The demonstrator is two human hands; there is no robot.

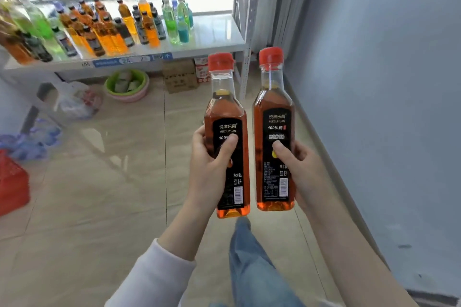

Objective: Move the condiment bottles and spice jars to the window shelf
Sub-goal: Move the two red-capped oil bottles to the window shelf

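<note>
Hands, left and right, each clasping a red-capped bottle, crowded window shelf ahead.

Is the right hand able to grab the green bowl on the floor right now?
Probably not. The right hand is already wrapped around a red-capped bottle, and the green bowl sits far ahead under the window shelf, across open floor. It would need emptying and a walk over.

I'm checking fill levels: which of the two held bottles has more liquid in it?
The bottle in the right hand, bottle: its amber liquid reaches higher up the shoulder. The left hand's bottle shows more clear space below its red cap.
</note>
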